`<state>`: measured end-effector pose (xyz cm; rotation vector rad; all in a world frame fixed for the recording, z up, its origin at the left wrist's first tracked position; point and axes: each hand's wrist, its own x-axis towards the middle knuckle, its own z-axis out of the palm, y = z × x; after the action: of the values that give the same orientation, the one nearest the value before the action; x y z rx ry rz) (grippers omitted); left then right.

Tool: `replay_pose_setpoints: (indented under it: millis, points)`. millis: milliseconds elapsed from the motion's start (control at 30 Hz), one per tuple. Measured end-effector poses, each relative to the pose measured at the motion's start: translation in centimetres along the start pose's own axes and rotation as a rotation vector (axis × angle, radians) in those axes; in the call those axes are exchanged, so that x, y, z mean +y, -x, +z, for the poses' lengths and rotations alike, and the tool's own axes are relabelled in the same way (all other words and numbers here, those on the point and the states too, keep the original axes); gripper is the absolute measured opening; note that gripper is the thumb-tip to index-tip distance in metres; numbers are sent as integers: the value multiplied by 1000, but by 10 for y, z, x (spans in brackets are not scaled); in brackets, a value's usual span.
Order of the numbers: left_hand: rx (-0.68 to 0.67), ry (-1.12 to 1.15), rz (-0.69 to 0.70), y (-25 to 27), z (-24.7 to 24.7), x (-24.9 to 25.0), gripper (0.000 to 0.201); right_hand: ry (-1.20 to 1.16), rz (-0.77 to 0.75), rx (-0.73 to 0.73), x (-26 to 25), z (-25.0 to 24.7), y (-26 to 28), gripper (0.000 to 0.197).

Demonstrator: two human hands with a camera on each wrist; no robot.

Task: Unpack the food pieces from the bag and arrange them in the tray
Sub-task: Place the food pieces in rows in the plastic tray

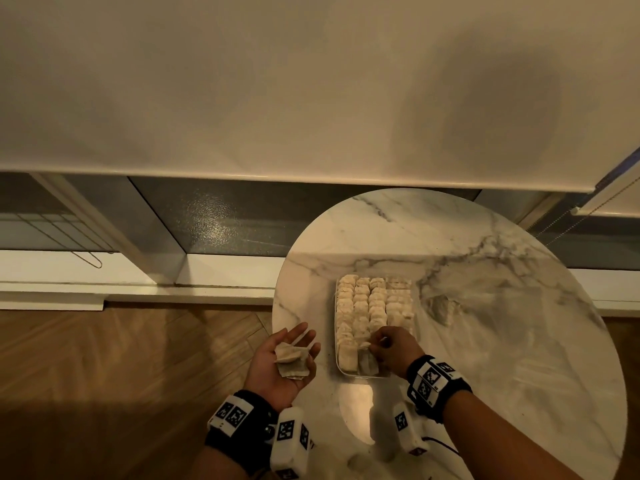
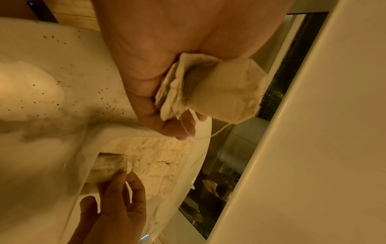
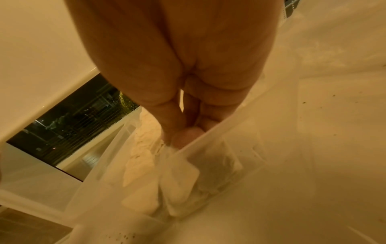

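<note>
A clear plastic tray [image 1: 336, 327] stands on the round marble table [image 1: 502, 341], filled with rows of pale tea-bag-like sachets [image 1: 374, 303]. My right hand [image 1: 375, 344] is over the tray's near end and pinches one sachet [image 1: 367, 362] upright among the others; the right wrist view shows the fingertips [image 3: 179, 137] on that sachet [image 3: 181, 178] inside the tray wall [image 3: 229, 132]. My left hand [image 1: 301, 344] lies palm up just left of the tray, fingers relaxed. A couple of sachets with strings [image 1: 291, 362] rest on its palm, also in the left wrist view [image 2: 219, 92].
The table's left edge [image 1: 277, 317] runs right beside my left hand, with wooden floor [image 1: 138, 375] below. Dark crumbs [image 2: 100, 92] speckle the marble near the tray. A window sill [image 1: 138, 292] and a lowered blind [image 1: 311, 98] lie beyond the table.
</note>
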<state>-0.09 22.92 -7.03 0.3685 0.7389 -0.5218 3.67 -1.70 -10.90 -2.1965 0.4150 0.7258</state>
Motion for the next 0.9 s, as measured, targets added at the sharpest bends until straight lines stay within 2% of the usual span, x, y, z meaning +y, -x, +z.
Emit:
replay_pose_setpoints:
  millis: [633,800,900]
  points:
    - [4,1,20,8,-5,-5,36,5,20,52,0,3,4,7]
    - [6,-8,25,10,-5,-7,37,107,-82,104,-1,2,10,17]
    - [10,-12,30,11,-4,-8,37,167,-148,154,-1,-2,11,9]
